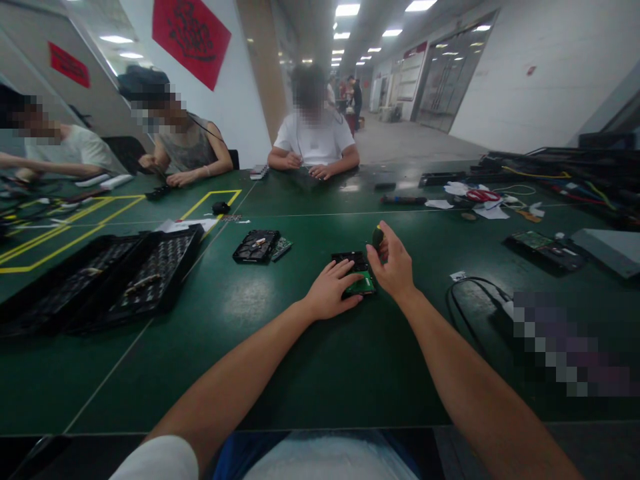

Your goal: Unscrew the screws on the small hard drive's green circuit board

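Note:
Palm down, my left hand (330,290) rests on a small black device with a green circuit board (363,285), its fingers spread across the left side. The device's black far end (349,257) shows beyond the fingertips. Just right of it, my right hand (393,260) is raised with its fingers closed round a screwdriver (377,237). Its dark handle with a yellow end points upward; the shaft and tip are hard to make out. To the left lie a black square part (257,245) and a small loose circuit board (282,249).
A black open case (185,257) with a studded inside lies at the left. On the right are a board-topped black unit (545,250), a black cable (453,300) and a cable pile (555,177). Another screwdriver (404,200) lies farther back. Several people sit around the green table (280,373).

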The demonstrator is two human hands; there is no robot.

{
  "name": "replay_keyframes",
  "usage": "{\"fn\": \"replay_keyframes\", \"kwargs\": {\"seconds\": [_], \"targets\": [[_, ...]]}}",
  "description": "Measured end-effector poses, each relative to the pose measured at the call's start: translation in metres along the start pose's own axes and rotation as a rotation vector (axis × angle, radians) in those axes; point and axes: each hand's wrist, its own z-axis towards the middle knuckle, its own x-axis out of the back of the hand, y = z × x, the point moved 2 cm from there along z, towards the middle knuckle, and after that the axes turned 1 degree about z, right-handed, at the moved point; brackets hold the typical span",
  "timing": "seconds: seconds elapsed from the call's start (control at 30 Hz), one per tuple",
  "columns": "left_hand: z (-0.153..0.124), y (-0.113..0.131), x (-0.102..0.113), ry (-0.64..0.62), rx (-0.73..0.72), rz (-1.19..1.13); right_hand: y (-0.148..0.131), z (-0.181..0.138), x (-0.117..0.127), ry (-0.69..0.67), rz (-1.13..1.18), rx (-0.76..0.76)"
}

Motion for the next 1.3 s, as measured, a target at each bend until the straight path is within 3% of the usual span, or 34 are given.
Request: {"fn": "replay_keyframes", "kwargs": {"seconds": [1.3], "targets": [[0.0020,0.0008,0.0007,-0.014,0.040,-0.064,0.0071,-0.0030,0.0033,0.047,-0.007,-0.163]]}}
